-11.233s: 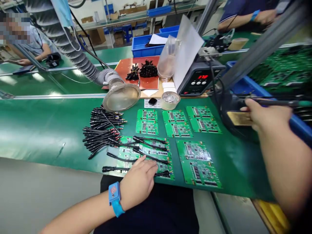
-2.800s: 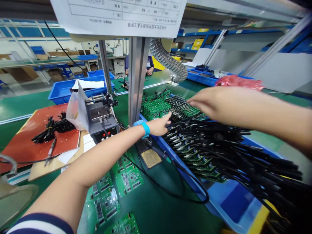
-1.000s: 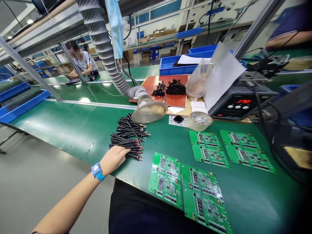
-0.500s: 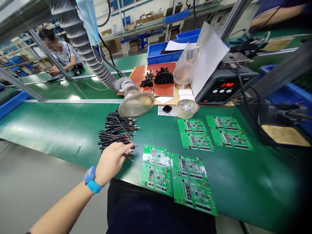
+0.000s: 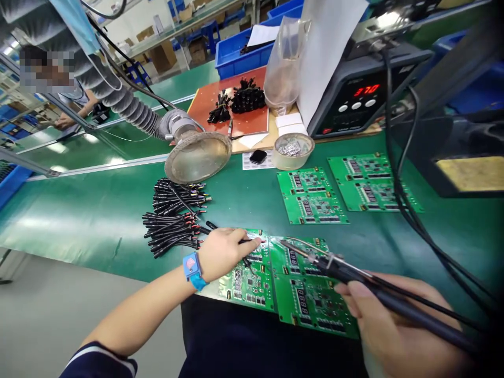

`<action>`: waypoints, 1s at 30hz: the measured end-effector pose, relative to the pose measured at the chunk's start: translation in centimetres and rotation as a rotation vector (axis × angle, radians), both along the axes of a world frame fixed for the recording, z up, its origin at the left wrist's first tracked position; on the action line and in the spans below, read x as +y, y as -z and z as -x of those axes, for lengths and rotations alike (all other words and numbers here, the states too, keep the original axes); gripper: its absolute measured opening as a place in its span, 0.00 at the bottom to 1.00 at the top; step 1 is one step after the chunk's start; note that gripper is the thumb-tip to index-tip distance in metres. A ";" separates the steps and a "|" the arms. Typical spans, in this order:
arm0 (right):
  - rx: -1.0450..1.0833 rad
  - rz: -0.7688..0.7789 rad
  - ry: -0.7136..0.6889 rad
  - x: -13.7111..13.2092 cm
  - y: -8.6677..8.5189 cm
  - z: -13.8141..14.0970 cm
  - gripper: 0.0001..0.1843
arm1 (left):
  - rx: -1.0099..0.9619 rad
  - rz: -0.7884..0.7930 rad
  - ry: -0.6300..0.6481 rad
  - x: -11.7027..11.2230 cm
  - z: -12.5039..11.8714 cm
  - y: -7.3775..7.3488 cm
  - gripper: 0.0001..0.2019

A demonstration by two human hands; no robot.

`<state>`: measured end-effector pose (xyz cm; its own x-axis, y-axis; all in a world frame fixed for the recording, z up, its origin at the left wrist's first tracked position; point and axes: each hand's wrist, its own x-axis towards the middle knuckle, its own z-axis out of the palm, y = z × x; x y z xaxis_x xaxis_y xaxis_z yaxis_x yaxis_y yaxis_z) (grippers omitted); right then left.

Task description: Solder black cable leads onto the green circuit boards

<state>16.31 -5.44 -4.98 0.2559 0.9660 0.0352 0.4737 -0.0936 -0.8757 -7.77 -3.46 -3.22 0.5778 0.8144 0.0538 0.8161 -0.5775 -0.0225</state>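
My left hand (image 5: 220,254), wearing a blue watch, pinches a thin black cable over the left near circuit board (image 5: 244,294). Its red wire end points right, toward the gap between the two near boards. In my right hand (image 5: 389,325) is a soldering iron (image 5: 342,270) with a thin metal feed tube along its side. The iron's tip sits over the top of the right near circuit board (image 5: 307,310), close to the cable end; contact cannot be made out. Bundles of black cables (image 5: 169,233) lie left of my left hand.
Two more green boards (image 5: 311,197) lie farther back. A fume extractor hood (image 5: 199,157) hangs over the bench beside a round tub (image 5: 293,152). The soldering station (image 5: 362,100) shows red digits; its cords (image 5: 409,210) hang at right. Another person sits at far left.
My left hand has moved right from the cable bundles to the near board, bringing a cable. My right hand has come into view with the soldering iron. The view has tilted.
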 end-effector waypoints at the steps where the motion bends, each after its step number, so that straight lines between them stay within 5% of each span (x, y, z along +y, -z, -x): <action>1: 0.075 0.013 0.008 -0.2 -0.2 0.6 0.13 | 0.010 0.008 -0.008 0.0 0.0 -0.1 0.16; 9: 0.147 0.068 -0.036 0.1 1.0 0.8 0.13 | -0.029 0.067 -0.032 0.2 -0.2 0.2 0.15; 17: 0.097 -0.045 -0.107 0.8 1.6 0.6 0.14 | -0.105 -0.009 -0.022 0.1 -0.3 0.8 0.13; 30: 0.090 -0.082 -0.151 0.9 0.9 0.7 0.09 | -0.075 -0.014 -0.014 0.0 -0.5 0.5 0.13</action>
<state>15.62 -4.52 -5.92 0.1139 0.9886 0.0988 0.3966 0.0460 -0.9168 -7.22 -3.41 -3.76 0.5600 0.8214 0.1081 0.8240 -0.5657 0.0308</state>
